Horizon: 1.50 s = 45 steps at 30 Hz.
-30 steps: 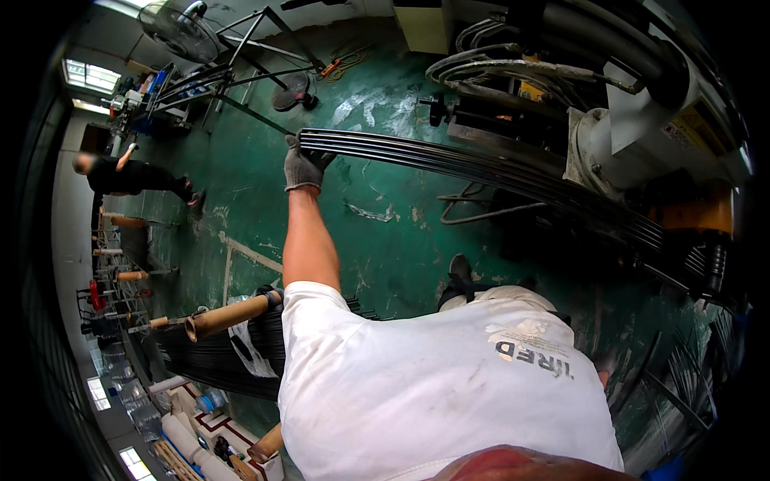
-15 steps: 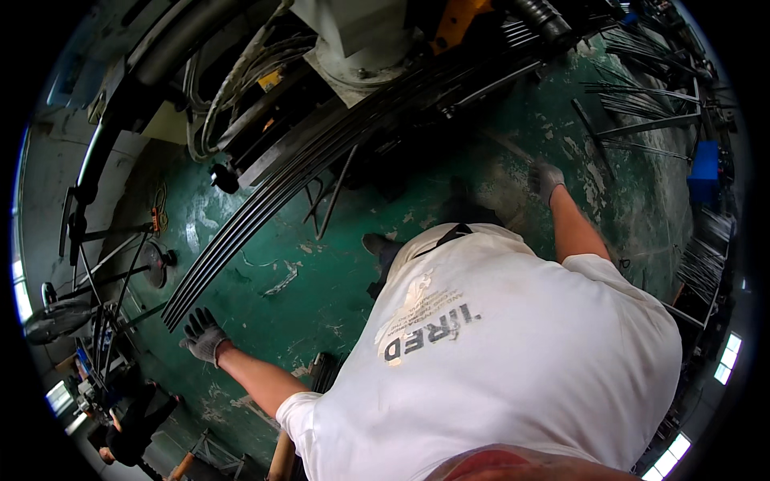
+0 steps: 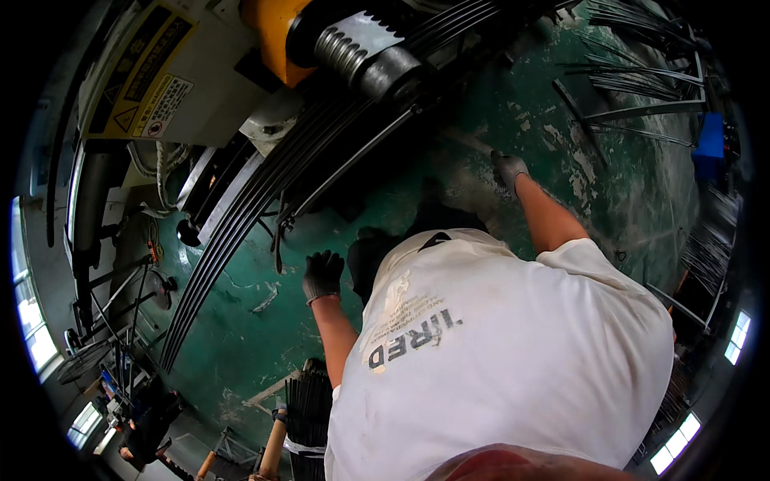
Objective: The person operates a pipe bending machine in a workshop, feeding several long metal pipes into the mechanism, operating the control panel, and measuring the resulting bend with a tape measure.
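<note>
My left hand, in a grey glove with dark fingers, hangs over the green floor beside my body. It is open, with the fingers a little apart and nothing in them. Several long dark metal rods run side by side along the machine, left of that hand and apart from it. My right hand, gloved too, is held out over the floor at the right. Its fingers look loosely stretched out, and no object shows in it.
A grey machine with an orange part and a ridged metal roller stands ahead. Racks of thin rods and a blue box are at right. A rod bundle lies near left. Another person is far left.
My left hand has left the near ends of the rods and come in toward my body. My right hand has shifted slightly left. More of the machine's orange part and roller shows.
</note>
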Tool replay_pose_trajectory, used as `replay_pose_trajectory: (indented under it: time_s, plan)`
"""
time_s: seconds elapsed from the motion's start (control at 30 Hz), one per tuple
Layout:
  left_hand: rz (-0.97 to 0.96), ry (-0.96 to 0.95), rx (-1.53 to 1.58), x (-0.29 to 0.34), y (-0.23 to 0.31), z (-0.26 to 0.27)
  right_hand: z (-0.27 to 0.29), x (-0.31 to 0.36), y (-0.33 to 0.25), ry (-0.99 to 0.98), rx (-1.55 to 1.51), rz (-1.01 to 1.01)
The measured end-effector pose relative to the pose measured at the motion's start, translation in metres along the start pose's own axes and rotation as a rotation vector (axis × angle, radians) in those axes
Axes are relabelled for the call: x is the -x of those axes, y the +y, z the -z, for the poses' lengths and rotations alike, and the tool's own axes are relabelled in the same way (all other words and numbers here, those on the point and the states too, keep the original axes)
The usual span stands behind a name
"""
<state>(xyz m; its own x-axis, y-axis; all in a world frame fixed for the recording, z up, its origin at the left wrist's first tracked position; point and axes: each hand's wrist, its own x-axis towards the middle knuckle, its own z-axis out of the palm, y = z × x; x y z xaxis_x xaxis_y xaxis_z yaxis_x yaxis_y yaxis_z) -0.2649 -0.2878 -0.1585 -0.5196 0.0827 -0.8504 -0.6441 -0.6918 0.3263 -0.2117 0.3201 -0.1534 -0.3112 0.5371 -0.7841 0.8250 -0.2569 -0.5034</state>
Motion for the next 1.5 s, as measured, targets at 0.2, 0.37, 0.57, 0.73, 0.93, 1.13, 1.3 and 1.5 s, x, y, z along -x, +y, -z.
replay_pose_trajectory:
  time_s: [0.2, 0.37, 0.57, 0.73, 0.93, 1.13, 1.3, 1.5]
  plan:
    - [-0.246, 0.019, -0.684, -0.025, -0.013, -0.081, 0.038, -0.029, -0.047, 0.075, 0.173, 0.15]
    - [0.07, -0.729, -0.138, -0.172, 0.012, 0.027, 0.057, -0.018, -0.069, 0.105, 0.131, 0.2]
    - [-0.247, -0.123, -0.801, -0.155, -0.008, -0.121, 0.096, -0.063, 0.033, 0.14, 0.286, -0.043]
    - [-0.203, -0.112, -0.74, -0.147, -0.055, -0.098, 0.1, -0.097, -0.007, -0.08, 0.504, -0.14]
    - [-0.192, -0.293, -0.632, -0.163, -0.149, -0.136, 0.117, -0.178, -0.141, -0.121, 0.758, 0.198]
    - [-1.117, -0.228, -1.722, -0.145, -0.19, -0.246, 0.143, -0.248, -0.216, 0.06, 0.558, 0.268]
    - [-0.681, 0.006, -1.467, -0.069, -0.186, -0.345, 0.165, -0.22, -0.174, 0.24, 0.738, 0.484]
    - [-0.521, 0.102, -1.028, -0.057, -0.191, -0.282, 0.175, -0.146, -0.068, -0.017, 0.668, 0.141]
